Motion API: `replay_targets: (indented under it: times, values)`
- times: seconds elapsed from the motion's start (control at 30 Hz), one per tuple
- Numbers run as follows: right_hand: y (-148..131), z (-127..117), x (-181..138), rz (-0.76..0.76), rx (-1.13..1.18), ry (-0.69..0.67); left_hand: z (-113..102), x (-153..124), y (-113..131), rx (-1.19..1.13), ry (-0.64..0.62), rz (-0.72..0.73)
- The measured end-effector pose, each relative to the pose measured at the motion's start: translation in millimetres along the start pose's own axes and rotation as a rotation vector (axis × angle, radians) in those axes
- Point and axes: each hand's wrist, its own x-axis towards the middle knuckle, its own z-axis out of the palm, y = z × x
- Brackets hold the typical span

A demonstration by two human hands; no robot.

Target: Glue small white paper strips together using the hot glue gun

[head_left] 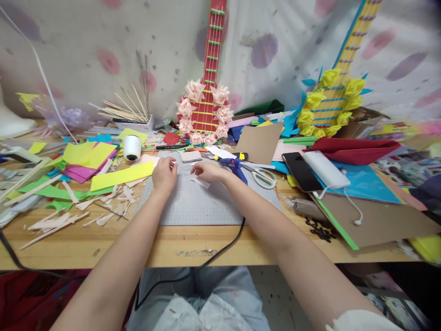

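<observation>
Both my hands are over a grey cutting mat [203, 209] with a printed grid. My left hand [165, 174] is closed at the mat's left side, fingertips pinched; whatever they hold is too small to name. Opposite it, my right hand [207, 171] has curled fingers pressed together, pointing left. A white paper scrap [201, 182] lies just below those fingers, and thin wire-like strands are on the mat between the hands. Behind them sits a small pale stack of paper pieces [190, 157]. A blue glue gun [234, 169] and scissors [263, 177] rest right of my right hand.
Yellow paper strip [122, 176], paper offcuts [113, 202] and a white cup-like container [132, 147] are left. A red paper guitar [206, 110] and a yellow one [330, 103] stand behind. Right are a phone [300, 171], white power bank [325, 169] and cardboard [379, 220]. A black cable [223, 250] crosses the front edge.
</observation>
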Motion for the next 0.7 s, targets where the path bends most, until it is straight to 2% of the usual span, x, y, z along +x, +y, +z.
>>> replay_targets:
  times: [0.23,0.33,0.43,0.5,0.6,0.7]
  values:
    - [-11.4,16.5,11.4,-0.124,-0.039,0.038,-2.0,-10.8,-8.8,-0.34,0.039,-0.307]
    - [-9.8,18.4,11.5,-0.159,0.009,0.148,-6.9,-11.9,-15.3,-0.41,0.075,-0.349]
    - [-3.3,13.9,6.2,-0.067,0.045,0.367,-7.8,-10.9,-20.9,-0.477,0.114,-0.37]
    - [1.7,10.1,-0.8,0.023,0.043,0.466,-6.5,-9.3,-23.9,-0.545,0.141,-0.378]
    - [6.5,9.9,-13.6,0.13,-0.038,0.47,-4.5,-6.8,-27.5,-0.628,0.169,-0.403]
    - [6.7,18.2,-21.6,0.195,-0.141,0.423,-4.2,-5.8,-31.0,-0.603,0.195,-0.402]
